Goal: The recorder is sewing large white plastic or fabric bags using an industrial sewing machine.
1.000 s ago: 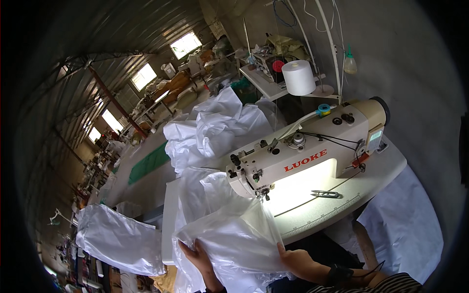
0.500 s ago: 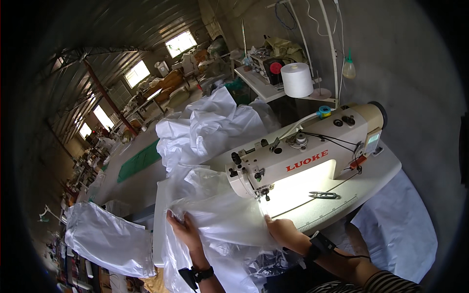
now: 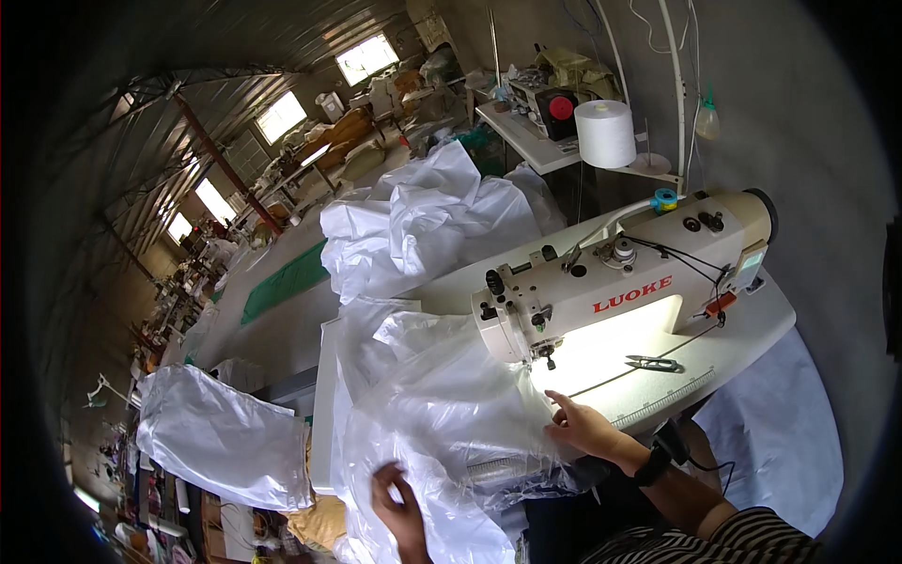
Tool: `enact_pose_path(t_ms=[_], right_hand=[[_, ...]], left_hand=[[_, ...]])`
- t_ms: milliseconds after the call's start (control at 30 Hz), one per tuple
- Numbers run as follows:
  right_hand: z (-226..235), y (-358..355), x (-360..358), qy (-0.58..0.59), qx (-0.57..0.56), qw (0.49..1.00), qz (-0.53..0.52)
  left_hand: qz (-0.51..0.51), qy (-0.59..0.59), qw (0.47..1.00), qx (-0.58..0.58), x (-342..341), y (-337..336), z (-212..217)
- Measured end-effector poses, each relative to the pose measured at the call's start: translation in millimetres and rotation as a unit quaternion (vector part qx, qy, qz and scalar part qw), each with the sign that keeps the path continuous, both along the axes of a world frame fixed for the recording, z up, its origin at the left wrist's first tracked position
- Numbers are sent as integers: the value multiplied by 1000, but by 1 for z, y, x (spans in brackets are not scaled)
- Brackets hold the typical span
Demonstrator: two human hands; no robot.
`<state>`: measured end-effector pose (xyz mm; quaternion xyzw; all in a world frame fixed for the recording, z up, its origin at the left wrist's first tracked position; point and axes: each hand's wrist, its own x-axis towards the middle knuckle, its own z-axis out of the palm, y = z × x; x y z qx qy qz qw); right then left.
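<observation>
Two hands' fingers (image 3: 562, 401), flat on white fabric (image 3: 451, 404)

Beside your sewing machine (image 3: 620, 282) a white thread cone (image 3: 605, 133) stood on its stand, small snips (image 3: 655, 362) lay on the table (image 3: 742, 320), and a bagged bundle (image 3: 221, 437) sat left.

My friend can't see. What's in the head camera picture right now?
Two hands, left hand and right hand, rest on clear plastic sheeting beside a white sewing machine on a white table. More sheeting is piled behind, and small snips lie under its lamp.
</observation>
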<state>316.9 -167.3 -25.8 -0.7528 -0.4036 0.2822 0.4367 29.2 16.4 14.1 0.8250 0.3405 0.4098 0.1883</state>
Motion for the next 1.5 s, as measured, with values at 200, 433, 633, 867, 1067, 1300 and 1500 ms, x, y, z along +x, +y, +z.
enact_pose_path(t_ms=[200, 433, 633, 867, 1067, 1300, 1500], right_hand=[[-7, -8, -6, 436, 88, 894, 50], [-19, -29, -3, 496, 151, 854, 34], [10, -41, -9, 184, 7, 980, 78], [19, -44, -22, 26, -39, 996, 75], [-11, -47, -39, -332, -30, 943, 15], [-16, -27, -53, -356, -58, 933, 12], [-18, -20, -41, -274, -21, 961, 5]], left_hand=[[-384, 12, 614, -690, 51, -169, -117], [-363, -558, 455, -591, 135, -151, -121], [-221, -449, 690, -523, -1, -127, -96], [-179, 191, 890, -373, -11, -162, 9], [-95, 197, 975, 46, 98, -50, -7], [-146, 270, 947, 100, 78, 40, -55], [-155, 243, 953, 91, 76, 65, -45]])
